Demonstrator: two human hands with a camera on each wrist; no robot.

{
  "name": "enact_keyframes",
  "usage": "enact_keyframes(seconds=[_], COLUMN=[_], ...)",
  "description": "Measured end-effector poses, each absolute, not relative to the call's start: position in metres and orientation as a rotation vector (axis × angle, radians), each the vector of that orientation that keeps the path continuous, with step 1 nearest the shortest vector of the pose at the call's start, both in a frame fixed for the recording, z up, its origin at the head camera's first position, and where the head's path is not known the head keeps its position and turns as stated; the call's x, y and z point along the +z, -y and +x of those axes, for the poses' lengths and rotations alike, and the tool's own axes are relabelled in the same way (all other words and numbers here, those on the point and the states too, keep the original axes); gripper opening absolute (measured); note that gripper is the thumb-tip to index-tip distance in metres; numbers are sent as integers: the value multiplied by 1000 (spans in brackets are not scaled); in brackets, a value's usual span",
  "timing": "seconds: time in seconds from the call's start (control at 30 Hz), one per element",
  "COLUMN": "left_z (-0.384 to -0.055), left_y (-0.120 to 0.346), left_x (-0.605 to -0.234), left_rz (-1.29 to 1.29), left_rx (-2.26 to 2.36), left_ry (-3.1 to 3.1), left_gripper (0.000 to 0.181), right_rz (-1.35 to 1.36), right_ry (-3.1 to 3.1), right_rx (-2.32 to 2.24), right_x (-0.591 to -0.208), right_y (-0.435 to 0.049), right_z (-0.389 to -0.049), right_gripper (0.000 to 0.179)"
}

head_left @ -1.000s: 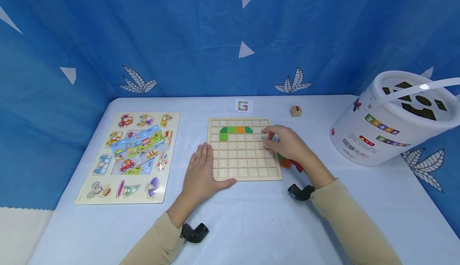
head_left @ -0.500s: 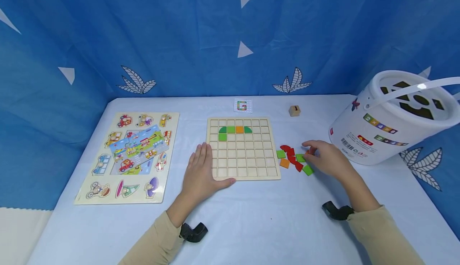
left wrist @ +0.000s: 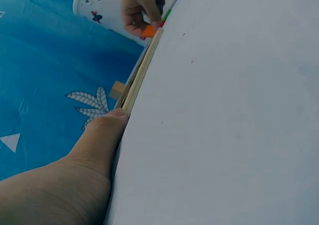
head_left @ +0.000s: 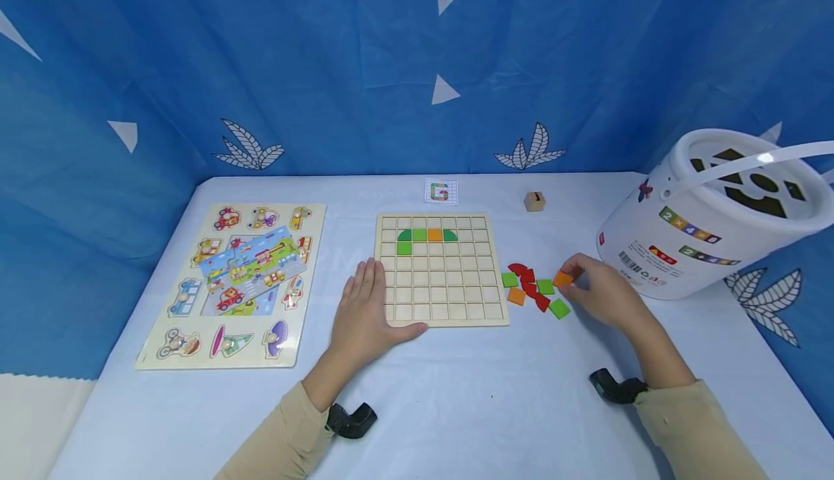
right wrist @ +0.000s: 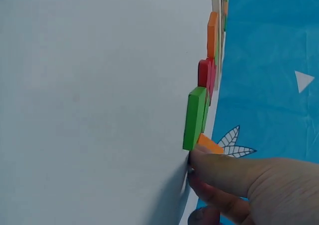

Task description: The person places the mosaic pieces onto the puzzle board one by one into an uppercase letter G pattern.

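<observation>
My right hand [head_left: 602,293] pinches an orange square tile [head_left: 562,279] between thumb and fingers, at the right end of a loose group of tiles. That group has red curved pieces [head_left: 528,288], green squares [head_left: 559,309] and another orange square [head_left: 516,296]. My left hand [head_left: 365,313] lies flat with straight fingers along the left edge of the wooden grid board [head_left: 446,277], thumb at its front edge. On the board's upper left, green and orange tiles form a short row, with a light green square [head_left: 405,248] below its left end. In the right wrist view the held tile [right wrist: 210,143] shows above my thumb.
A small card with a coloured G [head_left: 441,191] lies behind the board. A wooden cube [head_left: 534,201] sits to its right. The white bucket [head_left: 677,248] with handle stands at the right. At the left is a vehicle peg puzzle [head_left: 156,335] with picture cards [head_left: 254,270] on it.
My right hand has moved from over the board's right side to the loose tiles, and an orange square is now pinched in its fingers. The left hand has stayed in place.
</observation>
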State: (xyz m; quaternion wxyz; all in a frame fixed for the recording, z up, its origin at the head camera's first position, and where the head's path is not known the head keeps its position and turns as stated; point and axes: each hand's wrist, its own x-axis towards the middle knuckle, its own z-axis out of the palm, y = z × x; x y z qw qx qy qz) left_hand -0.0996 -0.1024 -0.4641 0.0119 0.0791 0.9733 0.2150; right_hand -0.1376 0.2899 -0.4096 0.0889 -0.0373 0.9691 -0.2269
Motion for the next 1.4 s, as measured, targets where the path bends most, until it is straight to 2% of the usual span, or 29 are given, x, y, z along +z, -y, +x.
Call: enact_keyframes(seconds=[0.23, 0.4, 0.7, 1.07, 1.4], left_z=[-99, -100, -99, -99, -99], left_y=[102, 103, 103, 103, 103], left_x=[-463, -463, -464, -463, -463], left_rz=[249, 252, 256, 257, 270], left_rx=[683, 672, 683, 668, 663], left_ry=[-3034, -3042, -3044, -3053, -3063], left_gripper=[135, 134, 134, 133, 133], right_rz=[-131, -150, -303, -474, -606], right_ry=[-2909, -2918, -2821, -2727, -2737], right_rx=[-745, -830, -952, -1030, -988], right_x=[-407, -407, -409, -417, -424], right_y=[-282, -263, -199, -120, -79], right_z=[-148, -159, -177, -183, -185], right_gripper=[19, 21, 24, 21, 18])
